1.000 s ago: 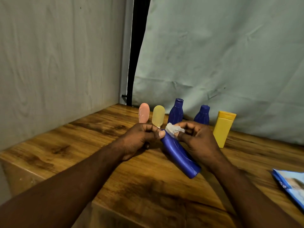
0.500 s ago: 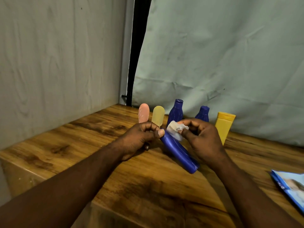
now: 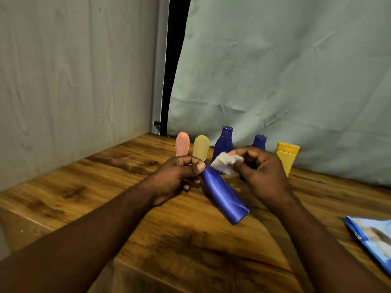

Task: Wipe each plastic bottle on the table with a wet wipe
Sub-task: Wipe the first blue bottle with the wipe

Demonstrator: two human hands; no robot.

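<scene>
My left hand grips the top end of a long blue plastic bottle, which slants down to the right above the wooden table. My right hand pinches a crumpled white wet wipe just above the bottle's upper part. Behind my hands stands a row of bottles: pink, pale yellow, a tall dark blue one, a smaller dark blue one partly hidden by my right hand, and an orange-yellow one.
A blue wet-wipe pack lies at the table's right edge. A grey wall runs along the left side, and a green cloth backdrop hangs behind the bottles. The table's front edge cuts diagonally across the lower left.
My right hand has lifted the wipe slightly off the bottle and shifted right. The bottle stays gripped in my left hand at much the same slant.
</scene>
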